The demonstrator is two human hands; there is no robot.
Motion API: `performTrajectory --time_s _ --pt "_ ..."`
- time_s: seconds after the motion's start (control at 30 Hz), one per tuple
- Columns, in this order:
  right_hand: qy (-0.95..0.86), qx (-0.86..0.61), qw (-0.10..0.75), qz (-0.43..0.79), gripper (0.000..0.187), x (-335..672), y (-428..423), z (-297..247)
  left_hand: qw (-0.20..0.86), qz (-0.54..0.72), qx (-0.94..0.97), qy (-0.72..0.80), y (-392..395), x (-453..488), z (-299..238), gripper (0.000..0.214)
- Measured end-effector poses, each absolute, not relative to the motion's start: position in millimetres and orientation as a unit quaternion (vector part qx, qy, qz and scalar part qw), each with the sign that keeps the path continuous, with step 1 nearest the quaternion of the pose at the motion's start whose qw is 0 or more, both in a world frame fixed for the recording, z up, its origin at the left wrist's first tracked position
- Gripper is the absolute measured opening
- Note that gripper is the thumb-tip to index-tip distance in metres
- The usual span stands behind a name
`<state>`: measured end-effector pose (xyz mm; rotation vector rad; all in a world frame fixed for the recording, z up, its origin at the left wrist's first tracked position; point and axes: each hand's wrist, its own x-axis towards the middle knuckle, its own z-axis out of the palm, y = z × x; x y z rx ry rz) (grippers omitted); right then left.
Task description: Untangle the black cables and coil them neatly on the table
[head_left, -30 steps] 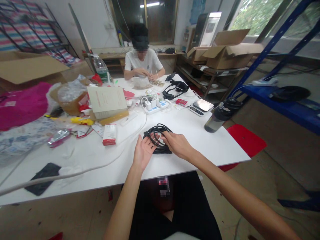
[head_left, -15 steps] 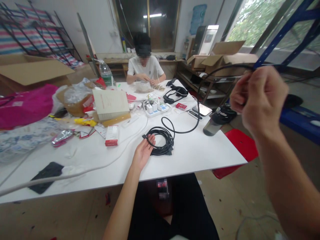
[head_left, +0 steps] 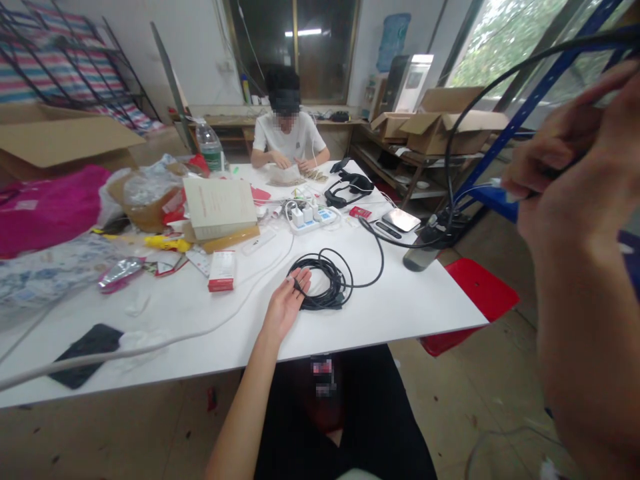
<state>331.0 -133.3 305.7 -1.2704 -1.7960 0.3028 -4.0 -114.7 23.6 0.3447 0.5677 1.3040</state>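
Observation:
A black cable (head_left: 327,303) lies in a loose coil near the front edge of the white table. My left hand (head_left: 286,303) rests at the coil's left side, palm up and fingers stretched out, with a bit of cable lying across it. From the coil, a loop runs over the table and arches up past the bottle to the upper right. Up there my right hand (head_left: 575,153) is closed round the cable, raised high and partly cut off by the frame edge. Its fingertips are blurred.
A dark bottle (head_left: 425,250) stands by the table's right edge, behind it a phone (head_left: 401,220). A white power strip (head_left: 313,221), black headset (head_left: 350,189), red-white box (head_left: 222,271) and book (head_left: 220,207) lie about. Across the table a person (head_left: 287,137) handles small things.
My right hand has moved further right and towards me, drawing the cable out so its arch swings right, across the bottle. My left hand stays at the coil.

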Motion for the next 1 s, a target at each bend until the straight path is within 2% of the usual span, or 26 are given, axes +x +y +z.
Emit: performTrajectory --time_s 0.1,0.13,0.2,0.27,0.4,0.47,0.53,0.67,0.83,1.0 --pt "-0.622 -0.465 0.63 0.01 0.056 295 -134 306 0.747 0.593 0.161 0.253 -115 -4 23 0.047" --pt "-0.614 -0.432 0.66 0.018 0.047 285 -133 302 0.748 0.592 0.164 0.25 -115 -4 23 0.047" --pt "-0.637 -0.377 0.669 0.068 0.037 269 -130 288 0.747 0.593 0.171 0.246 -115 -4 24 0.045" --pt "-0.694 -0.363 0.612 0.106 0.037 258 -127 262 0.747 0.59 0.178 0.249 -116 -5 25 0.042" --pt "-0.841 -0.389 0.351 0.132 0.034 236 -127 179 0.749 0.585 0.183 0.254 -116 -6 24 0.038" --pt "-0.878 -0.4 0.246 0.096 0.032 222 -128 132 0.745 0.587 0.183 0.256 -115 -5 22 0.036" --pt "-0.895 -0.405 0.18 0.054 0.028 207 -129 91 0.741 0.59 0.184 0.261 -114 -5 20 0.034" --pt "-0.909 -0.389 0.15 -0.007 0.029 189 -127 51 0.74 0.59 0.181 0.267 -111 -4 19 0.034" --pt "-0.915 -0.362 0.171 -0.049 0.04 188 -122 48 0.744 0.589 0.165 0.271 -112 -6 24 0.031" --pt "-0.916 -0.34 0.174 -0.124 0.023 187 -129 46 0.77 0.573 0.146 0.239 -116 -6 32 0.026"
